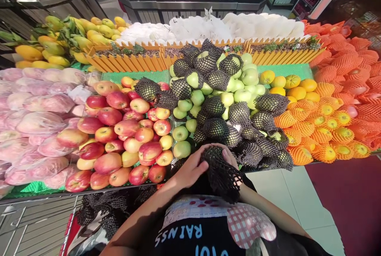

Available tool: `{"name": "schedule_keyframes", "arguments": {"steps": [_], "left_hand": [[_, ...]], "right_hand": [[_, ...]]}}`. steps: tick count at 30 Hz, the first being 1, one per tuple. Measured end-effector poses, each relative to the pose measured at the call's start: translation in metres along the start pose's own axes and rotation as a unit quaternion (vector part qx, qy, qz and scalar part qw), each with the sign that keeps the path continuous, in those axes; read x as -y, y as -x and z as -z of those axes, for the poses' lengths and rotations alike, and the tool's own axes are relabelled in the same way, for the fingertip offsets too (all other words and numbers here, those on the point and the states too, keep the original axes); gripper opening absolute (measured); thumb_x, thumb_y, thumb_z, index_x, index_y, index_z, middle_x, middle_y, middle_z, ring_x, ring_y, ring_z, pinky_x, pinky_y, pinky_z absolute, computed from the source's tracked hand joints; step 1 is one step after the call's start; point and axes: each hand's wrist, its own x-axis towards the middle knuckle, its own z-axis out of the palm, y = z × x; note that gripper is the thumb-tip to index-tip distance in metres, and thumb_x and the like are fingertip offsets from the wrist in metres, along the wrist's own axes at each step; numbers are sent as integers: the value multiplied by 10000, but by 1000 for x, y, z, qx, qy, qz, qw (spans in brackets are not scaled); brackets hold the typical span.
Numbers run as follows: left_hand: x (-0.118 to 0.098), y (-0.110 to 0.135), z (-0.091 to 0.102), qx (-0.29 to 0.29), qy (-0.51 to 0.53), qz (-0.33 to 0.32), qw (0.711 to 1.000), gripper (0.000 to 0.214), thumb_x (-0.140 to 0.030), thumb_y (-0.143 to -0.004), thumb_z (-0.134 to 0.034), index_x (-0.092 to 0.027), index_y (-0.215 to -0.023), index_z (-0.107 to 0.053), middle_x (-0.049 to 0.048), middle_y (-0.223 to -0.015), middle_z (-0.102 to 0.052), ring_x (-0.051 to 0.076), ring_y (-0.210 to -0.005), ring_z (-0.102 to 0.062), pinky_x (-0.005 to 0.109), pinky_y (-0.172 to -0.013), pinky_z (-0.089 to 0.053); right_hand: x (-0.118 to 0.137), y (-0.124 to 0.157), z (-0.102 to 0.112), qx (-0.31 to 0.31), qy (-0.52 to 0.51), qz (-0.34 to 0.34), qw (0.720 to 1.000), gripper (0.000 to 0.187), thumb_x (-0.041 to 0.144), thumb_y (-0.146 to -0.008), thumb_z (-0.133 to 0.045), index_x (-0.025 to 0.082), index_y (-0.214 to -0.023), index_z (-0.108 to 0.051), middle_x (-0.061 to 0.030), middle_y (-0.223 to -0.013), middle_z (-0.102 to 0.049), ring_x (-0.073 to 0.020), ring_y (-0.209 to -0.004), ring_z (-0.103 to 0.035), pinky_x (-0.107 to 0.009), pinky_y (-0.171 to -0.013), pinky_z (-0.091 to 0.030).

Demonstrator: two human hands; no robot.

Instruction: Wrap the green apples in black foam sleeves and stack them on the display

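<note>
A black foam fruit net [222,172] is held between my two hands, close to my body at the front edge of the display. Its upper part bulges round, and its loose end hangs down; what fills it is hidden by the mesh. My left hand [193,165] is curled around the net's left side, with the thumb on top. On the other side, my right hand [229,156] closes over it with its fingers. Just beyond lie green apples [182,149], some bare and some in black nets [214,128].
Red apples [125,127] are piled to the left, beside pink wrapped fruit [38,121]. Oranges in orange nets [300,129] lie to the right. An orange picket planter [127,61] runs behind. A wire cart [35,224] holding loose black nets [104,208] stands below left.
</note>
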Motion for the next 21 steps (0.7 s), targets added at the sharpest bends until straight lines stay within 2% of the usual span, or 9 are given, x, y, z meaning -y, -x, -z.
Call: {"name": "schedule_keyframes", "arguments": {"steps": [3,7,9,11,13,16,18,21], "left_hand": [[12,7,-7,6,34,13,999,725,-575,-888,-617,-230,-1489,-406,111,-1509,-486,307,-1395,-421,414,-1201,-283],[21,9,-10,-24,80,22,996,624,-509,-898,-639,-251,-1441,-471,93,-1496,-506,301,-1408,-412,429,-1211,-273],[21,9,-7,-16,114,27,993,609,-533,-876,-656,-247,-1399,-528,92,-1463,-550,314,-1382,-448,441,-1189,-310],[20,12,-4,-2,153,58,987,643,-571,-813,-708,-237,-1349,-587,95,-1412,-604,337,-1326,-507,458,-1146,-364],[22,16,-2,-11,196,97,976,688,-597,-729,-763,-233,-1299,-635,92,-1354,-651,357,-1270,-553,473,-1105,-403],[26,23,-3,-94,258,123,954,666,-609,-672,-773,-220,-1206,-692,92,-1256,-707,366,-1231,-585,486,-1087,-420],[25,22,-7,-157,295,119,935,591,-618,-705,-722,-197,-1119,-724,105,-1184,-736,360,-1206,-604,484,-1080,-434],[16,14,-11,-196,343,132,909,506,-620,-772,-641,-171,-977,-750,116,-1023,-771,347,-1120,-653,486,-1020,-489]], "right_hand": [[6,0,0,11,36,27,999,447,599,-982,-441,269,-1057,-732,-66,-1113,-733,-279,-1115,-653,-420,-1050,-475],[17,-3,4,0,106,80,991,374,561,-954,-544,267,-974,-775,-81,-1149,-678,-277,-1144,-610,-426,-1050,-450],[25,-7,8,2,128,92,987,359,550,-932,-591,246,-868,-771,-84,-1046,-652,-256,-1041,-611,-398,-955,-483],[31,-14,11,36,121,73,989,386,551,-924,-603,225,-758,-727,-53,-862,-620,-219,-857,-595,-355,-804,-495],[32,-20,11,79,97,42,991,429,570,-913,-605,213,-683,-667,-13,-715,-572,-183,-711,-538,-320,-683,-459],[23,-25,5,75,44,18,996,450,632,-842,-660,212,-682,-628,16,-647,-544,-156,-624,-479,-291,-594,-405],[14,-23,-1,41,14,18,999,460,673,-796,-685,218,-739,-639,13,-670,-566,-158,-629,-492,-289,-591,-413],[0,-15,-6,10,3,14,1000,460,690,-827,-635,231,-842,-666,-2,-730,-594,-164,-635,-522,-296,-586,-450]]}}
